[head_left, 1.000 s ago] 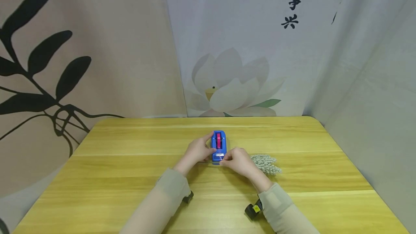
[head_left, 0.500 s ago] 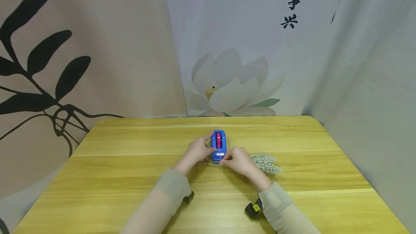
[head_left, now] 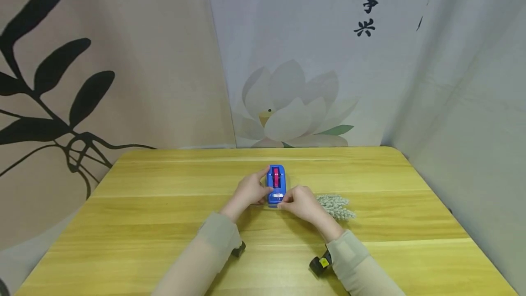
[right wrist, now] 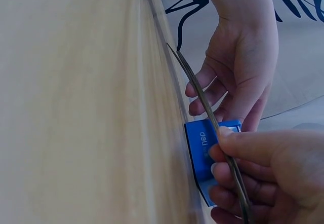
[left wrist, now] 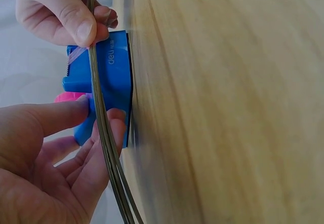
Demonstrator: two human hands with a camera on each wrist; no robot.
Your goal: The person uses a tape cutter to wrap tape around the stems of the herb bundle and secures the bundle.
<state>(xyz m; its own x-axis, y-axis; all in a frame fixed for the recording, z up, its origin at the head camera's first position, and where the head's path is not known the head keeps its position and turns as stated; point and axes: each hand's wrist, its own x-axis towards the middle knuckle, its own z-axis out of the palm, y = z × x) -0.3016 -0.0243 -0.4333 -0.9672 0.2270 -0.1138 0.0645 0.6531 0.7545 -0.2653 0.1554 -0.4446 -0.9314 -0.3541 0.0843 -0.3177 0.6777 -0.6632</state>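
A blue tape dispenser (head_left: 277, 199) with a pink tape core (head_left: 276, 177) stands on the table towards the back. My left hand (head_left: 248, 191) holds it from the left, thumb and fingers against its body. At the dispenser's front end, my right hand (head_left: 304, 202) pinches a bundle of thin brown-green stems (left wrist: 105, 120) between thumb and fingers. The stems cross in front of the dispenser. Their pale green, grain-like heads (head_left: 338, 207) spread out to the right of the hand. A short strip of clear tape (left wrist: 77, 54) shows near the toothed cutter, by the right fingertips.
The wooden table (head_left: 164, 241) reaches back to a printed cloth (head_left: 312, 35) hanging behind it. Each wrist carries a small black camera; the right wrist's camera (head_left: 319, 265) is just above the tabletop.
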